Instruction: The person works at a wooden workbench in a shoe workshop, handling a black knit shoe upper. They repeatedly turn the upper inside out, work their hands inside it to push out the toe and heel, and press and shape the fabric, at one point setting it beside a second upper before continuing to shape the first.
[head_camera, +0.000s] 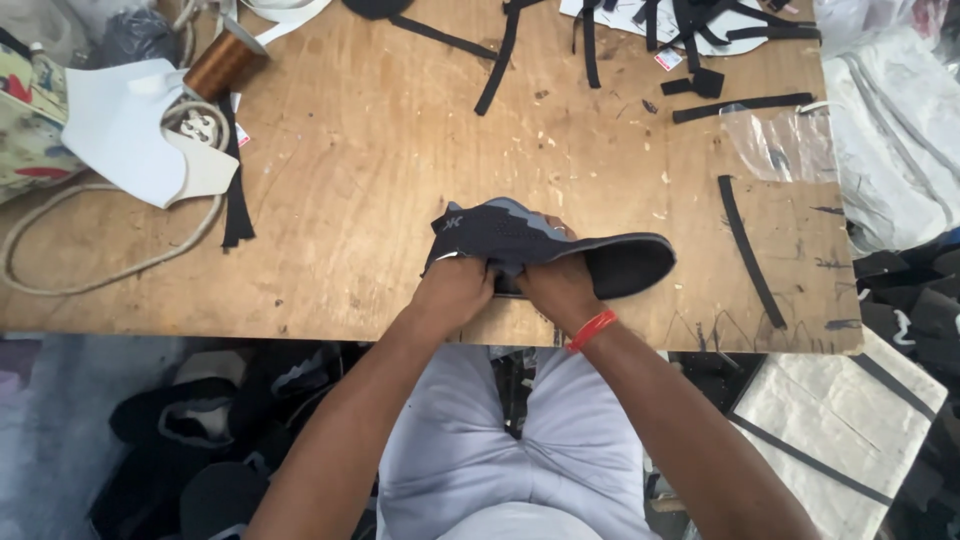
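Observation:
A dark navy and grey shoe upper (500, 232) with a black insole-shaped piece (630, 264) sticking out to the right lies at the near edge of a plywood table (380, 170). My left hand (452, 290) grips its left near side. My right hand (558, 285), with a red band on the wrist, grips the middle of it beside the left hand. Both hands have their fingers closed on the fabric.
Black fabric strips (748, 250) lie on the right and far side of the table. White cut pieces (130, 130), a brown thread spool (222, 64) and a white cord (100, 270) sit at the left. A clear plastic bag (785, 145) lies at right. Dark shoe parts (200, 440) pile on the floor.

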